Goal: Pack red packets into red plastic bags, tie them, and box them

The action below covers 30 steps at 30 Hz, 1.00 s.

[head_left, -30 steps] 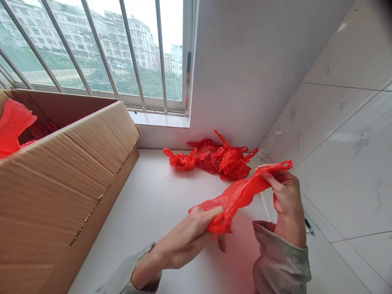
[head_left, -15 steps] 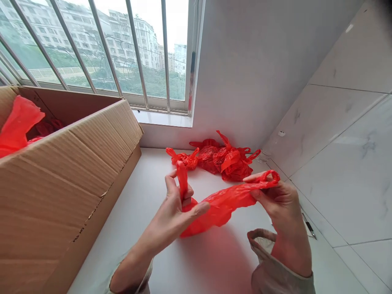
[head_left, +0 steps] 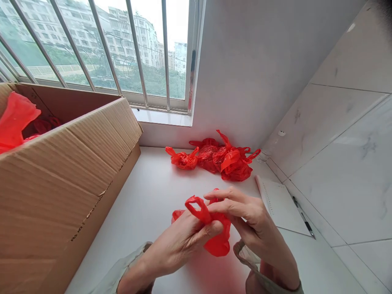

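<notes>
Grip, left hand: closed round the red bag [head_left: 218, 244], lower middle of the frame in the head view; the left hand [head_left: 180, 241] has its thumb stretched right below a handle loop [head_left: 204, 215], its other fingers mostly hidden.
Grip, right hand: half spread, the right hand [head_left: 252, 220] arching its fingers over the bag from the right; whether they pinch the plastic cannot be told.
Bag: crumpled between the two hands, one loop standing up, one loose lobe hanging below the left thumb.
Handling: such thin plastic would likely slip or tear, so keep the left hold firm on the gathered part; the right fingertips should take a broad fold rather than the loop's edge, and draw it gently.
Loop: best kept free of the left thumb, which could snag in it.
Hands: two, both bare, with two sleeves at the bottom.
Bags apart from the held one: one small bag [head_left: 184, 160] at centre, beside a bag pile [head_left: 234, 163] along the wall, too tangled to count.
Box: one cardboard box [head_left: 101, 143], left, with red plastic [head_left: 18, 118] inside; number unclear.
Notepad and pen: one notepad [head_left: 284, 206] and one pen [head_left: 306, 223], right, on the white bench [head_left: 147, 192].
Window: one barred window [head_left: 137, 77], upper left.
</notes>
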Available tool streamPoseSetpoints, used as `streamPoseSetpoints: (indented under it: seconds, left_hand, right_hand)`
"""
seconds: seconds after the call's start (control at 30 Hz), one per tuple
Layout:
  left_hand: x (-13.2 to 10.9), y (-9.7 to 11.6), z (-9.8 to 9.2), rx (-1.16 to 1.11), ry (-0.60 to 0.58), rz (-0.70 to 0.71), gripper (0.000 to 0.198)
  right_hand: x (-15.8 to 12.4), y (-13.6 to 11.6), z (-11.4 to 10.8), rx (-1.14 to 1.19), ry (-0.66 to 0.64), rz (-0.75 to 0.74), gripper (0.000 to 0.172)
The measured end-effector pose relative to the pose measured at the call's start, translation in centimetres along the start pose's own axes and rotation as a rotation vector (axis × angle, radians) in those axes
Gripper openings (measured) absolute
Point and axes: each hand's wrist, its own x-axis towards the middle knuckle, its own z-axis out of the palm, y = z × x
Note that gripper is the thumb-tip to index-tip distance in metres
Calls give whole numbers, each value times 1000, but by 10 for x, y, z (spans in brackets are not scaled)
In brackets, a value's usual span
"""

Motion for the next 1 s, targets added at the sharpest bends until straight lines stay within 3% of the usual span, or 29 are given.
streamPoseSetpoints:
  seconds: [0.1, 0.2, 0.33, 0.43, 0.57, 0.67, 0.8, 0.87, 0.93, 1.0]
  left_hand:
    - [0, -7, 0, -140, -43, -62, 35]
    - [-1, -13, 0, -290, 43, -145, 38]
    - [-1, -11, -3, -373, 129, -180, 38]
    - [-1, -9, -4, -411, 77, -263, 46]
    - [4, -12, -3, -581, 25, -374, 50]
    - [10, -14, -7, -779, -15, -313, 39]
    - [12, -12, -18, -810, -33, -166, 20]
    - [10, -11, -22, -735, -108, -69, 19]
    - [6, -8, -23, -595, -176, 5, 16]
    - [1, -4, -21, -389, -236, 60, 11]
  right_hand:
    - [3, 0, 4, -79, -19, -28, 49]
    - [6, 1, 8, -137, 17, -6, 44]
    - [10, 10, 4, -67, 117, 151, 35]
    - [12, 15, 1, 66, 176, 263, 11]
    - [9, 9, 6, 94, 366, 209, 7]
    - [2, -6, 9, 7, 380, 8, 18]
    - [-4, -21, 4, 13, 69, -154, 23]
    - [-4, -20, 0, 29, -2, -173, 18]
    - [-2, -13, -3, 83, 81, -147, 11]
    - [3, -3, -1, 152, 165, -63, 18]
